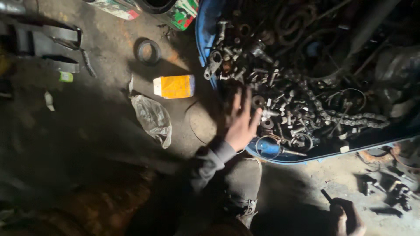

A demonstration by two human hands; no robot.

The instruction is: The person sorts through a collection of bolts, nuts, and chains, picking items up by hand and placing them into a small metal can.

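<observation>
1. Blue is the colour of the big round plastic tub [202, 35], and it is heaped with grey metal bolts, nuts and washers [271, 87] and a long grey metal chain [350, 118].
2. The left hand [242, 122] is laid flat on the heap near the tub's front rim, with the fingers spread wide. Nothing is gripped in it; only the small metal parts under the palm are touched.
3. The right hand [348, 218] is seen low at the bottom edge, over the dirty floor outside the tub. It is closed around a thin dark stick-like tool [327, 196]. What kind of tool it is cannot be told.
4. Sorting through such a heap is likely done best with slow, light sweeps, so sharp ends are not pressed into the skin and parts are not pushed over the rim.
5. An orange and white cardboard box [174, 86], a crumpled clear plastic bag [153, 119] and a black rubber ring [148, 51] are seen on the floor to the left.
</observation>
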